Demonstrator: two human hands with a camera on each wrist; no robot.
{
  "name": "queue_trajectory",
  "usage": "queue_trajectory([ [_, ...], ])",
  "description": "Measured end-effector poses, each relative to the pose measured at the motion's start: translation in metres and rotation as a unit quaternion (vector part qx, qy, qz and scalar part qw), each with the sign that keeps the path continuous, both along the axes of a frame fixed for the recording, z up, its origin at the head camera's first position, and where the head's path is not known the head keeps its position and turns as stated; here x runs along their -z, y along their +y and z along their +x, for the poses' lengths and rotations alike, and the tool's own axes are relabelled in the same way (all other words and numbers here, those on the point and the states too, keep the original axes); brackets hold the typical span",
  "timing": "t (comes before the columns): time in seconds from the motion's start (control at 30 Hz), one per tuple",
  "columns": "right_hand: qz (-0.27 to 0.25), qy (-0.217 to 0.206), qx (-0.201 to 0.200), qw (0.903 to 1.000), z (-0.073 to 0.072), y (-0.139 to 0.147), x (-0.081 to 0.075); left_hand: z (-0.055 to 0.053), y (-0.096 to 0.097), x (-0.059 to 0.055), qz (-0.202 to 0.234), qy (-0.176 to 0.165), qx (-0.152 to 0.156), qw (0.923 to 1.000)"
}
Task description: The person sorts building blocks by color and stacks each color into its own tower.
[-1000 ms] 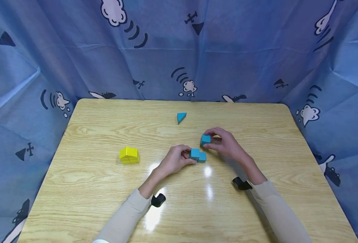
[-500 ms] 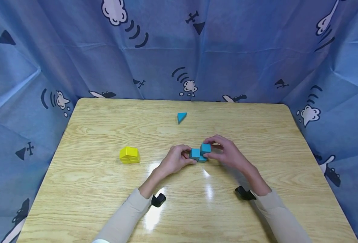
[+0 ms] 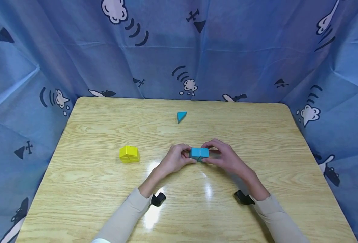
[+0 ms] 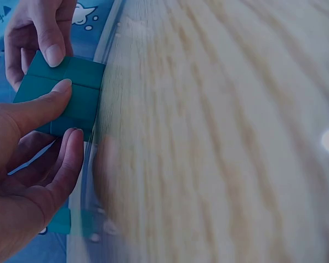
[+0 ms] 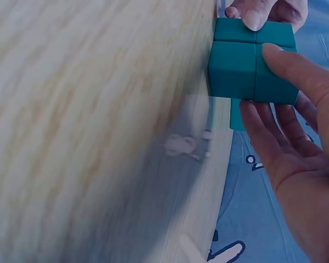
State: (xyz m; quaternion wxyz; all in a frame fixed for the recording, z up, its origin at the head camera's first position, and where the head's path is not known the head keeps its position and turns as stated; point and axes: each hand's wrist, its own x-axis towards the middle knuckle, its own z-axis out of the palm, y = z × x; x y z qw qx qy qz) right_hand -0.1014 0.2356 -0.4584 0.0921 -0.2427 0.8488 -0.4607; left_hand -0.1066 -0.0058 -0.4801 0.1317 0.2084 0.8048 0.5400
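Observation:
Several blue cubes stand together as a two-by-two block near the middle of the table (image 3: pixel 197 202). My left hand (image 3: pixel 175 159) pinches the upper left cube (image 3: pixel 195 152) between thumb and fingers. On the other side, my right hand (image 3: pixel 225 157) holds the upper right cube (image 3: pixel 204 152), its thumb on the near face and fingers behind. In the right wrist view the upper right cube (image 5: pixel 277 82) sits on a lower cube (image 5: pixel 230 71), edges nearly flush. A second lower cube (image 5: pixel 230 30) stands beside that one, under the left cube.
A blue triangular block (image 3: pixel 181 116) lies farther back on the table. To the left stands a small yellow block group (image 3: pixel 129 154) with a sloped top. A blue patterned curtain (image 3: pixel 160 50) hangs around the back and sides.
My right hand has brought its cube toward me and down, from behind the others onto the lower right cube, against the left one. The left hand has stayed put, gripping its cube.

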Motion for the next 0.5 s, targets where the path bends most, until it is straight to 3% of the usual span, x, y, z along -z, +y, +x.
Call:
queue_trajectory([
  [0.2,-0.006,-0.010,-0.002,0.9999,0.0011,-0.0007,0.0013,-0.0005,0.0002,-0.0002,0.001,0.004,0.001,1.0000],
  [0.5,0.005,0.008,-0.004,1.0000,0.0015,-0.0022,0.0050,0.0002,0.0003,0.0002,-0.003,0.010,0.002,0.9999],
])
